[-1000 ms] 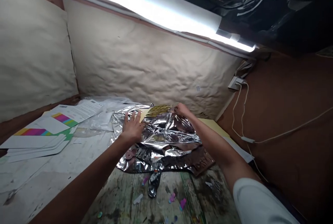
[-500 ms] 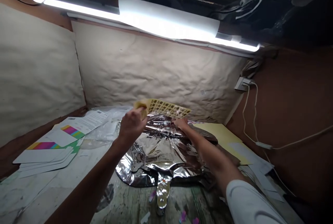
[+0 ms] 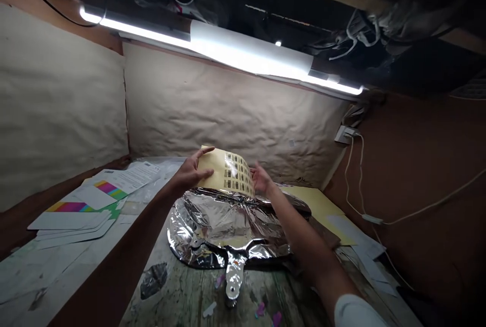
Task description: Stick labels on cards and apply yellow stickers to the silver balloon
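Observation:
A yellow backing sheet (image 3: 226, 172) printed with rows of small dark labels curves upward above the foil. My left hand (image 3: 189, 172) holds its left edge with the fingers spread. My right hand (image 3: 260, 179) grips its lower right edge. Below both hands lies a crumpled silver foil balloon (image 3: 228, 226), with its tail-like neck (image 3: 234, 276) pointing toward me. The sheet's lower edge meets the foil's far side, and my forearms reach in from either side.
A stack of white cards with rainbow stripes (image 3: 72, 220) and printed papers (image 3: 132, 175) lie left. A yellow card (image 3: 319, 205) lies right. A foil scrap (image 3: 154, 280) and pink bits (image 3: 260, 310) sit on the stained tabletop (image 3: 182, 291). Walls rise behind.
The yellow sheet has swung from nearly level to a curved, more upright pose, now held by both hands. The foil lies smoother, and the view has tilted slightly.

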A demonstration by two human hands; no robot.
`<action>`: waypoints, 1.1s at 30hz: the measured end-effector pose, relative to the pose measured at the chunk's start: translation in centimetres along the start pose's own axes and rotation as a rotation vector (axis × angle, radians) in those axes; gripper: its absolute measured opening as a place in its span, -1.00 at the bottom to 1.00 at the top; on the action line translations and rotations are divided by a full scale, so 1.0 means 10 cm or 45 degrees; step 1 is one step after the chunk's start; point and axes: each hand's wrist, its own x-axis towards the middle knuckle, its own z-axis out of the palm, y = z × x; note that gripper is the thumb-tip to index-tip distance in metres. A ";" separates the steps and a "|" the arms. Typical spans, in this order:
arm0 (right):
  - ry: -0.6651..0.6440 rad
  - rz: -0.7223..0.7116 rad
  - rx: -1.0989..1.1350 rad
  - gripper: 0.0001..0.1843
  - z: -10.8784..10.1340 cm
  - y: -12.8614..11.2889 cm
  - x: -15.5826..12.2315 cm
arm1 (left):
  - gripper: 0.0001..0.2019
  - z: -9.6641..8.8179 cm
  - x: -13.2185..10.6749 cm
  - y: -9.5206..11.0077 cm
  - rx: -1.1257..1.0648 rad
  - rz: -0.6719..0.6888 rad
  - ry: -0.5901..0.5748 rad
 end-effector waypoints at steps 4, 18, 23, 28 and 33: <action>-0.441 0.064 0.468 -0.27 -0.35 -0.13 -0.36 | -0.04 -0.06 -0.03 0.03 -0.236 -0.121 -0.251; -0.104 -0.211 0.565 -0.67 0.00 -0.19 -0.91 | -0.01 0.34 0.01 -0.23 0.552 0.552 0.113; -0.122 -0.313 0.449 -0.60 0.02 -0.18 -0.94 | -0.23 0.40 -0.01 -0.27 0.231 0.333 -0.344; 0.336 -0.646 -0.114 -0.12 -0.10 -0.38 -1.03 | -0.49 0.48 -0.05 -0.21 0.280 0.223 -0.349; 0.056 -0.637 -0.052 -0.42 -0.20 -0.50 -1.10 | -0.54 0.58 -0.09 -0.14 0.185 0.260 -0.385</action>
